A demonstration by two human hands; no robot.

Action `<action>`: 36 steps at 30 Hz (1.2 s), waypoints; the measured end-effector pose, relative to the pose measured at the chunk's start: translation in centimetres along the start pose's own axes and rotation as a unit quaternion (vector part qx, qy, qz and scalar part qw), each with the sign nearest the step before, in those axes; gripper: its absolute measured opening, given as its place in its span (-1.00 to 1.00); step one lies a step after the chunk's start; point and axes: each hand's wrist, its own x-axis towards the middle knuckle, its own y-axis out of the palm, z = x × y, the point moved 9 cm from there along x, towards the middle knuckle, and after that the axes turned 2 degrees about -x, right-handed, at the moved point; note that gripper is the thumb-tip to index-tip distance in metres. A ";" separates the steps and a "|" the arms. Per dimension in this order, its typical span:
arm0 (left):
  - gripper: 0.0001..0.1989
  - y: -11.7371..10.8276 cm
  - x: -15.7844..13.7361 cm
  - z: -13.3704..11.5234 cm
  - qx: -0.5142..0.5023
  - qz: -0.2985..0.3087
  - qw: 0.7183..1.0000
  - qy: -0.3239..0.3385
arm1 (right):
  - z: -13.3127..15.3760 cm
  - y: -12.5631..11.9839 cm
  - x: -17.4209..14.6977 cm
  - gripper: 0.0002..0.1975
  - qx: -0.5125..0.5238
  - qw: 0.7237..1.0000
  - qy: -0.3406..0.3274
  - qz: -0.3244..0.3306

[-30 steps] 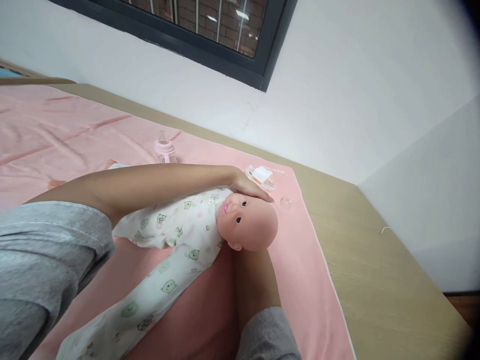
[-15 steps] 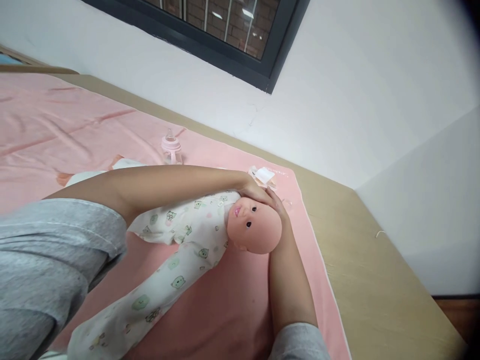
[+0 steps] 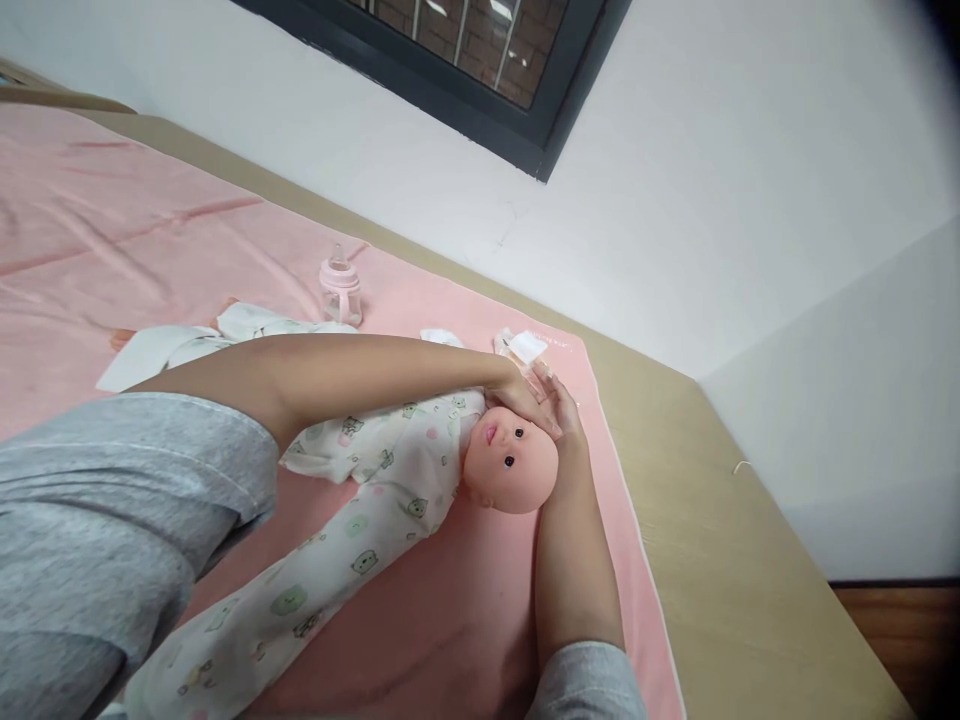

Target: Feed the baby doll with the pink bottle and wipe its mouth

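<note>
A bald baby doll (image 3: 510, 465) in a white printed outfit lies on its back on a pink blanket (image 3: 465, 610), face up. My left hand (image 3: 523, 398) reaches across its chest and lies along the far side of its head, fingers stretched out and partly hidden. My right hand (image 3: 562, 405) is at the crown of the head, its wrist close against it. Its fingers are extended and apart, beside the left fingertips. I cannot make out anything held between the hands.
A pink-topped baby bottle (image 3: 341, 287) stands on the blanket beyond my left arm. A small white piece (image 3: 527, 347) on clear packaging lies just past my hands. White cloth (image 3: 176, 345) lies at left. A wooden surface (image 3: 705, 500) borders the wall and dark-framed window (image 3: 525, 130).
My right fingers have lifted and spread apart from the left hand. The doll's head sits slightly lower in view, and the camera has shifted a little.
</note>
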 end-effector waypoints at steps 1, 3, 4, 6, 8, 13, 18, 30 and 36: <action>-0.45 0.4 0.0 0.2 0.004 0.016 1.000 -0.011 | -0.1 0.1 0.0 -0.71 -0.008 1.000 0.001 0.003; -0.39 0.9 0.0 0.5 0.014 0.043 0.999 -0.029 | -0.2 0.4 0.2 -0.70 -0.025 1.000 -0.005 0.008; -0.35 1.1 0.1 0.6 0.019 0.051 0.998 -0.035 | -0.1 0.5 0.3 -0.70 -0.030 0.999 -0.011 0.011; -0.30 1.0 0.2 0.6 0.031 0.055 0.997 -0.037 | -0.1 0.6 0.6 -0.71 -0.034 0.999 -0.022 0.013; -0.28 0.5 0.4 0.5 0.051 0.044 0.997 -0.028 | 0.0 0.6 0.7 -0.70 -0.035 0.999 -0.030 0.007; -0.30 -0.6 -0.2 0.0 0.090 0.041 0.995 0.002 | 0.2 0.9 0.5 -0.63 -0.028 0.999 -0.034 0.015; -0.36 -2.1 -3.9 -2.8 0.105 0.014 0.988 0.110 | 1.5 1.7 0.0 -0.64 -0.024 0.997 -0.065 0.045; -0.38 -3.7 -18.2 -5.9 0.173 -0.393 0.878 0.209 | 12.0 8.3 -5.4 -0.67 -0.112 0.975 -0.177 0.070; -0.31 -3.7 -21.4 -4.6 0.129 -0.432 0.868 0.206 | 14.2 13.2 -10.0 -0.68 -0.176 0.957 -0.210 0.095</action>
